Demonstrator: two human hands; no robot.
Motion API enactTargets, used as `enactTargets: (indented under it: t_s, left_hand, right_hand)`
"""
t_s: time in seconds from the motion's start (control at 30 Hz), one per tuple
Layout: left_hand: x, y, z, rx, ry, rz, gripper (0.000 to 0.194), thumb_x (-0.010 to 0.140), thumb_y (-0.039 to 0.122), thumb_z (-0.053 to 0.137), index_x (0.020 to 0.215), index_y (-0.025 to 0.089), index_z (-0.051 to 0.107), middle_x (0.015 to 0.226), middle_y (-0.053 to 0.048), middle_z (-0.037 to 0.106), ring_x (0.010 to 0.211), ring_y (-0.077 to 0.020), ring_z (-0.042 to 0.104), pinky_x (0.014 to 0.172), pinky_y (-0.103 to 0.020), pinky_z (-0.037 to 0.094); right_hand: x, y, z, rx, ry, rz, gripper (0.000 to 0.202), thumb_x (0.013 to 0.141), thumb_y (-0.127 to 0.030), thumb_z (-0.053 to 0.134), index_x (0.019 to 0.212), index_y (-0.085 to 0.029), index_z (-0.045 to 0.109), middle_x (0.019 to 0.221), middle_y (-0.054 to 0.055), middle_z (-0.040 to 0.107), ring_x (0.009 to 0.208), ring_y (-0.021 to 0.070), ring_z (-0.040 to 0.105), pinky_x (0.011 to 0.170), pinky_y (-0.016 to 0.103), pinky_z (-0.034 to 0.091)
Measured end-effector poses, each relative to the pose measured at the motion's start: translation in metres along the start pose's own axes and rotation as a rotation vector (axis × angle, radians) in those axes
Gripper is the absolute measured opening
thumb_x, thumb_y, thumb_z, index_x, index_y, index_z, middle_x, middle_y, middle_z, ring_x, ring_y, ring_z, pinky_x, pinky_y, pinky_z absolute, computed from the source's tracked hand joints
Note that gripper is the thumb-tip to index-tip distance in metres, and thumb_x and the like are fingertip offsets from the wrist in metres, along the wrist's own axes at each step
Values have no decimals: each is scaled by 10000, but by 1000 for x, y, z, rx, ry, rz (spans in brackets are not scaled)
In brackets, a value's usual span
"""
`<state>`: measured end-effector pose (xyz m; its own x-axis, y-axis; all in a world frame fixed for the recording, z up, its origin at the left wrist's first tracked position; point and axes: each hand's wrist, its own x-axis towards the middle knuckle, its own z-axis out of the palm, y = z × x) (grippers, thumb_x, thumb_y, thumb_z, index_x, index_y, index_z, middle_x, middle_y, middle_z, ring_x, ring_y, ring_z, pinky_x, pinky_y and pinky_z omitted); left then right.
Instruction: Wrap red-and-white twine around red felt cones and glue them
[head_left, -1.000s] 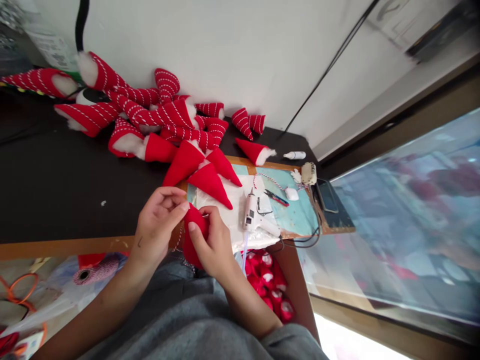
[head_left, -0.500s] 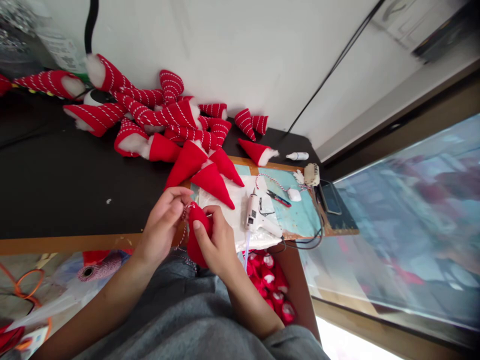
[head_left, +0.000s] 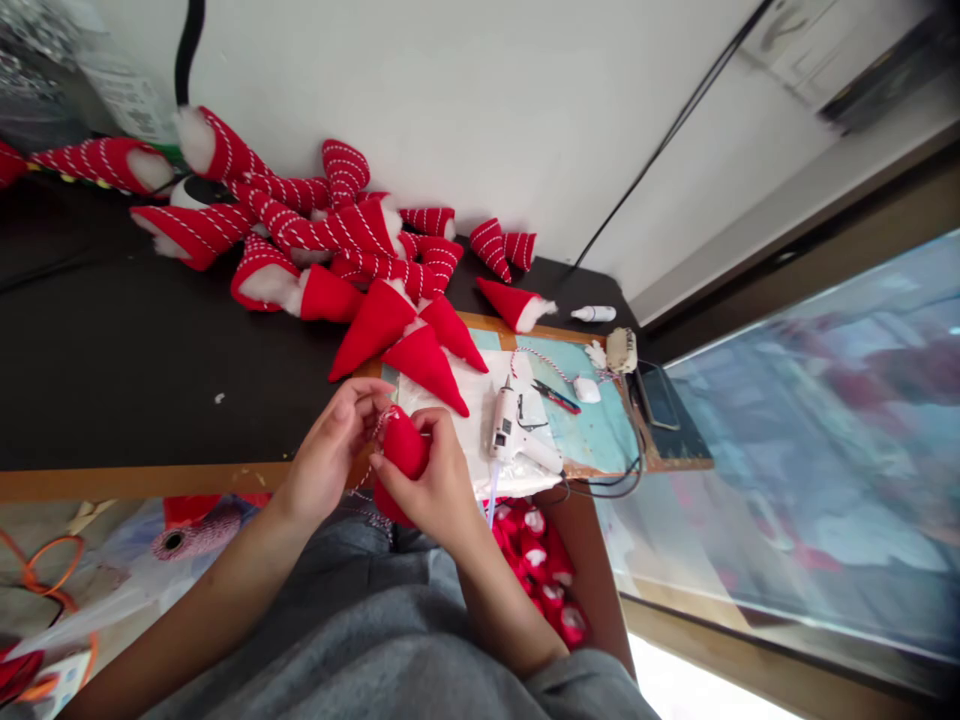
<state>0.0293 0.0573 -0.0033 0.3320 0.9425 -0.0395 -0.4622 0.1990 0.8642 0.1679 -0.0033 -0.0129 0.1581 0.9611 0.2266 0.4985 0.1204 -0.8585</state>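
My right hand point(head_left: 435, 480) is wrapped round a red stuffed felt cone point(head_left: 403, 443), held over my lap just off the table edge. At the cone's upper end, the fingers of my left hand point(head_left: 334, 450) pinch a red-and-white twisted cord point(head_left: 367, 470), which trails down from there toward my lap. Part of the cone is covered by my right fingers. Close beyond my hands lie plain red felt cones point(head_left: 427, 365) with white stuffing. A white glue gun point(head_left: 514, 430) rests to the right on a white sheet.
Cord-wrapped red cones point(head_left: 337, 235) are heaped against the wall. On the blue mat point(head_left: 615, 430) are snips point(head_left: 556, 396) and a piece of cord; a phone point(head_left: 658, 395) lies beyond. Red pieces point(head_left: 551, 570) sit below the table, beside a glass pane point(head_left: 825, 450).
The cone has turned and tilted slightly in my right hand, whose thumb has shifted lower. My left fingers have moved slightly along with the cord at the cone's top.
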Motion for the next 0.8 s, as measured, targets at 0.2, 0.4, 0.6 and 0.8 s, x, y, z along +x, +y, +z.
enactTargets:
  t_s: [0.2,0.4,0.6,0.8]
  left_hand:
    - [0,-3,-13,157,-90,45,548,755,663,884,1018,210,724,792,-2,634,672,-141,557,567,-222,443]
    - [-4,1,-15,499,8,129,234,863,429,844,875,225,731,829,0,685,760,-162,623,689,-249,510]
    - [-13,12,-8,577,30,220,142,909,367,796,870,245,732,851,11,707,781,-155,646,701,-238,513]
    - [-17,17,2,602,106,235,168,938,401,759,896,243,718,896,-5,733,786,-166,676,719,-257,539]
  right_hand:
    - [0,1,-25,210,-33,-18,326,999,-436,666,1273,-267,621,1253,84,685,1200,269,655,1075,452,516]
    - [-11,6,-29,504,-107,216,480,1006,-587,624,1376,-320,475,1244,66,656,1110,269,662,1003,451,540]
    - [-7,3,-24,526,-102,276,496,866,-530,821,1145,-289,491,1036,13,660,906,211,651,876,389,551]
    - [-2,3,-27,522,-98,216,317,949,-512,728,1133,-260,676,1103,34,690,1021,223,634,967,381,499]
